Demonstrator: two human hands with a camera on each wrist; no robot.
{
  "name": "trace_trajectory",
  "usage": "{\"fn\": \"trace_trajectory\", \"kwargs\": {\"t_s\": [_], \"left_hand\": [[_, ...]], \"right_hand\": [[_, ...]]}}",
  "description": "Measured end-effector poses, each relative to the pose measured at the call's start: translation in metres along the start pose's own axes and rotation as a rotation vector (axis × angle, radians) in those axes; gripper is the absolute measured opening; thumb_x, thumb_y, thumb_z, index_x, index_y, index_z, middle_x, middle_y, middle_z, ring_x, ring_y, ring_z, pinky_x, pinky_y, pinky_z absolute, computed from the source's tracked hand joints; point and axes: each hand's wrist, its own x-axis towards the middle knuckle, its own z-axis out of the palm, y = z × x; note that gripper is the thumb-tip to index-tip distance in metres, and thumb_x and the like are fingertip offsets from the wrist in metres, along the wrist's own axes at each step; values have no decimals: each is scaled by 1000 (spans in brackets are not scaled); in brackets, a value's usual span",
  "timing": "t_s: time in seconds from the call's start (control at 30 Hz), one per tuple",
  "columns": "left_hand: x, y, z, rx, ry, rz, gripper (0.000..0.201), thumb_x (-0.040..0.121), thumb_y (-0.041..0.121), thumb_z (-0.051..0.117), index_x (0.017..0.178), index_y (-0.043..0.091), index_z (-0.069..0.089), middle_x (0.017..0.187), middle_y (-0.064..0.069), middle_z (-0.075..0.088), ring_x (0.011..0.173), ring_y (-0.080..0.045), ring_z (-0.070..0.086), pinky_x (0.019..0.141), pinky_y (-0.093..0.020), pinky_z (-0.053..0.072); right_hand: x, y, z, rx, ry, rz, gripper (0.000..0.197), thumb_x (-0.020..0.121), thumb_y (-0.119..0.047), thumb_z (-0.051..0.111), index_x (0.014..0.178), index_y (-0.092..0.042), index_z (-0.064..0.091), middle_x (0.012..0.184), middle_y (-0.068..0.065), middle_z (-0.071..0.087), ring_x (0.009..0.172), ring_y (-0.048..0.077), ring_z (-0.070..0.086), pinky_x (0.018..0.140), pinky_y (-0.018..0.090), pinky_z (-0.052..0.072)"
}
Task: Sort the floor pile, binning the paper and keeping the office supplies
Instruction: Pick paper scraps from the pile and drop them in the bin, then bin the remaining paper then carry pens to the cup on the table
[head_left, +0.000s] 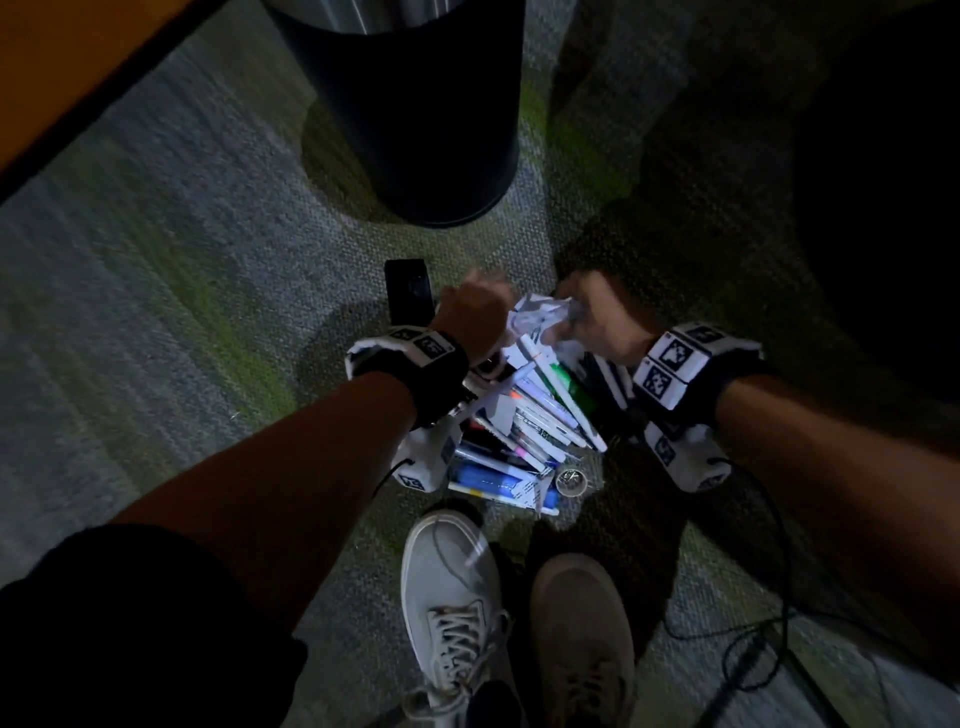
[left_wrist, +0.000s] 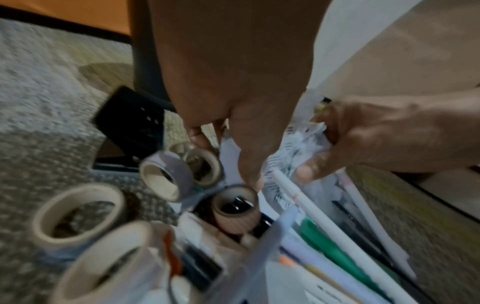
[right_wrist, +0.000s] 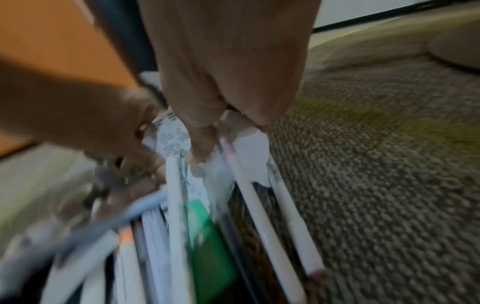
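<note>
Two hands work at the far end of the floor pile (head_left: 519, 426), just short of the bin (head_left: 415, 130). Right hand (head_left: 597, 317) has fingers curled round crumpled paper (head_left: 535, 317): light, soft, best taken bunched whole. Left hand (head_left: 475, 312) reaches down with thumb and fingertip among tape rolls (left_wrist: 166, 176); whether it grips one is unclear. Pens (head_left: 550, 395), stiff and slippery, could slide loose.

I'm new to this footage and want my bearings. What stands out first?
A heap of pens and tape rolls lies on the carpet by the person's shoes. Over its far end the right hand grips crumpled paper, with the left hand beside it. Beyond stands a dark bin.
</note>
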Motion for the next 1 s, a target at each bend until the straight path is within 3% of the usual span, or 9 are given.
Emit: {"fn": "trace_trajectory", "kwargs": {"t_s": [0.13, 0.3, 0.47, 0.53, 0.6, 0.7, 0.77, 0.9, 1.0], "left_hand": [[-11, -15, -17, -272, 94, 27, 22, 84, 13, 70, 105, 9, 64, 103, -18, 68, 100, -34, 64, 79, -37, 46], [-36, -21, -39, -399, 268, 47, 11, 85, 14, 68, 87, 7, 60, 69, -3, 51, 75, -34, 60, 63, -36, 36], [-66, -16, -78, -421, 420, 69, 21, 86, 16, 69, 105, 8, 69, 73, -8, 60, 71, -27, 57, 63, -29, 33], [-80, -10, -104, -447, 470, 99, 12, 85, 15, 70, 87, 6, 64, 68, -4, 53, 65, -24, 51, 60, -30, 25], [-94, -3, -134, -511, 490, 89, 13, 84, 18, 70, 82, 8, 62, 67, 1, 53, 65, -19, 51, 57, -34, 31], [-112, 6, -184, -531, 546, 115, 7, 86, 21, 67, 88, 14, 65, 78, 2, 64, 73, -15, 60, 65, -36, 48], [-122, 8, -217, -528, 622, 125, 7, 87, 21, 66, 85, 16, 62, 79, 3, 64, 75, -13, 62, 68, -37, 52], [-119, 0, -273, -561, 808, 22, 21, 88, 17, 65, 75, 11, 50, 66, 4, 48, 60, -8, 42, 54, -25, 36], [-104, -15, -296, -548, 816, -87, 20, 86, 18, 64, 102, 7, 61, 92, -8, 66, 82, -20, 59, 70, -33, 49]], "right_hand": [[-22, -25, -37, 67, -9, -96, 20, 70, -14, 85, 77, -17, 67, 67, -7, 63, 58, 8, 56, 52, 17, 42], [-32, -39, -59, 173, 128, -84, 20, 67, -14, 86, 77, -15, 70, 69, 4, 67, 60, 14, 59, 57, 26, 48], [-54, -64, -86, 190, 161, -85, 22, 71, -19, 86, 87, -15, 72, 72, -9, 64, 58, -6, 58, 54, 12, 42], [-65, -78, -100, 209, 170, -92, 26, 72, -24, 85, 93, -17, 72, 82, -7, 67, 68, 4, 63, 58, 18, 46], [-77, -97, -117, 315, 150, -144, 18, 73, -20, 84, 82, -13, 70, 78, -1, 71, 66, 11, 66, 58, 28, 52], [-97, -140, -153, 366, 177, -207, 15, 77, -4, 79, 85, 3, 68, 72, 1, 68, 53, -1, 61, 50, 18, 48], [-108, -168, -179, 375, 211, -246, 17, 79, -7, 79, 93, -2, 70, 79, -2, 72, 59, -3, 66, 51, 14, 50], [-105, -222, -219, 409, 279, -291, 19, 83, -13, 77, 100, -8, 70, 86, 0, 74, 69, 9, 73, 57, 23, 58], [-86, -265, -224, 457, 283, -222, 21, 85, -8, 74, 102, 3, 65, 78, 10, 69, 46, 12, 66, 42, 24, 52]]}}
